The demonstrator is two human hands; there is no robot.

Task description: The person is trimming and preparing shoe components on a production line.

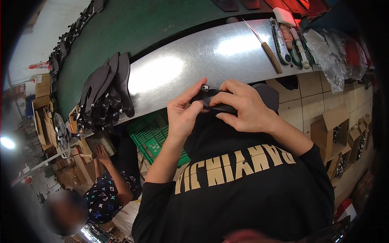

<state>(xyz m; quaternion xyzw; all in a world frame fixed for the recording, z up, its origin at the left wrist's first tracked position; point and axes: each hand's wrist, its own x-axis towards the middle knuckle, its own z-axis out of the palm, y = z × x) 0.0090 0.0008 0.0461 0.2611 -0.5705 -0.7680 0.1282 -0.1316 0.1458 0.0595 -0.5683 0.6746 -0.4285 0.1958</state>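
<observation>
Both hands hold one dark sandal piece point(222, 107) above my lap, at the near edge of the metal worktop. My left hand point(181, 117) pinches its front end between thumb and fingers, beside a small shiny ornament point(205, 87). My right hand point(248, 108) is closed over the strap part, fingers bent onto it. The rounded sole-like end point(267, 96) sticks out to the right behind my right wrist. What lies under the fingertips is hidden. A pile of similar dark sandal pieces point(106, 83) lies at the left of the worktop, their shiny ornaments toward me.
A wooden-handled awl point(270, 56), a utility knife point(281, 42) and a syringe point(300, 50) lie at the worktop's point(162, 77) right end, near plastic bags point(332, 56). Below are a green crate point(152, 137) and cardboard boxes point(330, 131). Another person point(107, 194) sits at the left.
</observation>
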